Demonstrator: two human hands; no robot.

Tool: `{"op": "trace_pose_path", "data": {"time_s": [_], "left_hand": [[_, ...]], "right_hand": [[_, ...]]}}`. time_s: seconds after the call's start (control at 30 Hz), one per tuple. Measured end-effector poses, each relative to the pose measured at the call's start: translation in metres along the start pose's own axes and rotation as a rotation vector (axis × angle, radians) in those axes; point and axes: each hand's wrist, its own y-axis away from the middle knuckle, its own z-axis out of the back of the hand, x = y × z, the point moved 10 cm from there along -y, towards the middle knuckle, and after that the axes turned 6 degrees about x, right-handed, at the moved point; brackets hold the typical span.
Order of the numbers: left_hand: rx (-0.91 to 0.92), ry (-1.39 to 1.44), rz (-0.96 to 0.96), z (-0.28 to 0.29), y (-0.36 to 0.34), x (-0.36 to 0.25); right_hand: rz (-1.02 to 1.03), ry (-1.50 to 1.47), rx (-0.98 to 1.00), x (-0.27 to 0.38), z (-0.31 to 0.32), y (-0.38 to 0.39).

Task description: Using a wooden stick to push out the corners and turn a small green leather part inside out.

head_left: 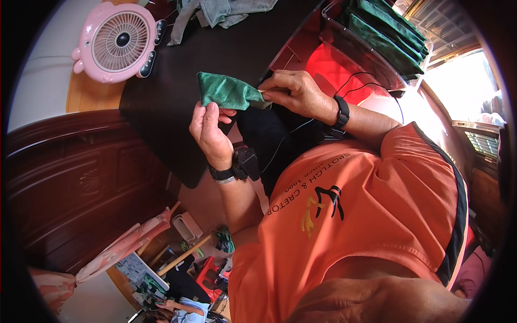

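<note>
A small piece of shiny green velvet cloth [225,90] is held up between my two hands, above the dark table's edge. It looks folded or pouch-like, wider at its left end and gathered toward the right. My left hand [211,129] pinches its lower edge between thumb and fingers. At the narrower right end, my right hand [295,92] grips the cloth with thumb and forefinger. Something thin and pale shows at those right fingertips, too small to name. Both wrists wear black bands, the left one with a boxy black device.
A dark table [177,102] spreads in front of me. On its far left stands a pink fan [123,40]; grey cloths [221,12] lie at the far edge. To the right, a clear plastic bin [371,56] holds stacked green velvet [385,32]. A thin cable [291,131] hangs near my lap.
</note>
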Motion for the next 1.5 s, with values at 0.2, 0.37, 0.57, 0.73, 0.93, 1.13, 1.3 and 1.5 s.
{"op": "trace_pose_path", "data": {"time_s": [0.2, 0.37, 0.57, 0.73, 0.93, 1.13, 1.3, 1.5], "left_hand": [[-0.084, 0.229, 0.017, 0.007, 0.000, 0.012], [-0.097, 0.102, -0.001, 0.001, 0.004, 0.012], [-0.339, -0.007, -0.198, 0.015, 0.013, -0.041], [-0.327, 0.041, -0.272, 0.008, 0.014, -0.050], [-0.345, -0.035, -0.466, 0.006, 0.026, -0.074], [-0.200, 0.331, 0.027, -0.004, 0.000, 0.002], [-0.154, 0.304, 0.020, -0.011, 0.000, 0.006], [-0.190, 0.175, -0.026, -0.009, 0.006, -0.004]], "right_hand": [[-0.092, -0.134, 0.041, -0.012, -0.005, 0.002], [-0.289, -0.413, 0.007, -0.044, -0.008, 0.005], [-0.095, -0.052, -0.003, -0.022, 0.002, 0.001], [0.010, 0.153, -0.040, 0.003, 0.006, 0.001], [0.042, 0.289, -0.089, 0.002, 0.012, 0.004], [0.032, 0.261, -0.053, 0.012, 0.007, 0.004], [-0.059, 0.094, -0.022, -0.004, 0.002, 0.007], [-0.347, -0.481, 0.068, -0.036, -0.024, 0.011]]}}
